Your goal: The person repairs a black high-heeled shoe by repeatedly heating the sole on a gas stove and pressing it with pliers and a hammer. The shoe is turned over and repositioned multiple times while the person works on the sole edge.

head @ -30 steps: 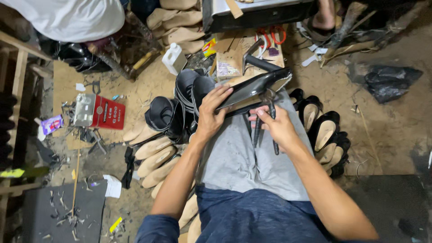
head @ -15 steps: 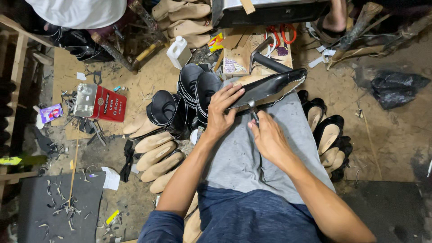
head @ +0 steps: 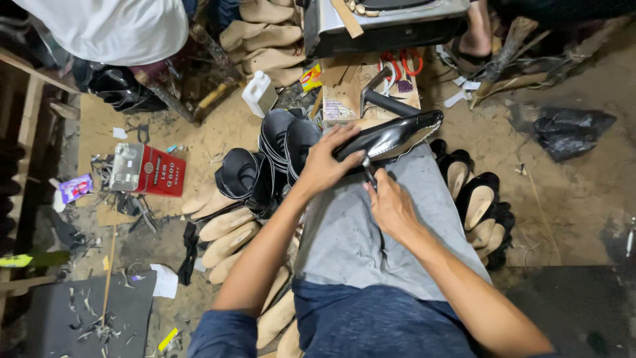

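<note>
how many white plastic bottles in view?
1. A white plastic bottle stands on the floor ahead of the left hand, beside the stacked black shoe uppers. Clutter may hide others.

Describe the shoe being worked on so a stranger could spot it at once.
Start at the grey lap in the middle. Across the knee lies a glossy black shoe, gripped by the left hand. Unlike the pairs on the floor, it is raised and shows no tan insole.

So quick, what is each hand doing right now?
Left hand: closed over the glossy black shoe, pinning it on the lap.
Right hand: closed on a thin metal tool whose tip meets the shoe.
</note>
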A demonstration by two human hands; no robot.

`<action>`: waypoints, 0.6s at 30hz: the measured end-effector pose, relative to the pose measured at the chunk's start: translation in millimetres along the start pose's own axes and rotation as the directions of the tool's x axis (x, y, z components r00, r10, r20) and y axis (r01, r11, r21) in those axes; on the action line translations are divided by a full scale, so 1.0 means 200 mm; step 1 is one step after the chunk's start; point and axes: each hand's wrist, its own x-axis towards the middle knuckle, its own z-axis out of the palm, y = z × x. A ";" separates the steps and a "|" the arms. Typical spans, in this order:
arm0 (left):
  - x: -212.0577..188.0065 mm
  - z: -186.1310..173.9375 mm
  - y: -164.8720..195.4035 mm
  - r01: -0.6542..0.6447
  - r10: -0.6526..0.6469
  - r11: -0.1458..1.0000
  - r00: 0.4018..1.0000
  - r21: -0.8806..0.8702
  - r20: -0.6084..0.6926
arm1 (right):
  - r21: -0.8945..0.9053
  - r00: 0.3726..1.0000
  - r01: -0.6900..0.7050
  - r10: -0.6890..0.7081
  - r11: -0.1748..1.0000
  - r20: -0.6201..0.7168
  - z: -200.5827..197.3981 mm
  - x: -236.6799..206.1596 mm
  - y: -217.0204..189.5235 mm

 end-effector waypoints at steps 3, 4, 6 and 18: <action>0.02 0.06 0.00 0.081 -0.074 0.986 0.996 0.145 -0.054 | -0.004 0.995 -0.050 0.050 0.999 0.086 -0.03 0.02 0.02; 0.02 0.07 0.00 0.070 -0.059 0.979 0.996 0.192 -0.062 | -0.040 0.995 0.023 -0.019 0.999 0.103 -0.06 0.02 0.03; 0.01 0.09 -0.01 0.016 -0.006 0.970 0.999 0.241 -0.040 | -0.104 0.976 0.175 -0.158 0.979 0.151 -0.16 0.03 0.07; 0.01 0.10 0.03 -0.060 0.053 0.904 0.998 0.423 0.029 | -0.477 0.967 0.251 -0.234 0.842 0.096 -0.37 0.07 0.08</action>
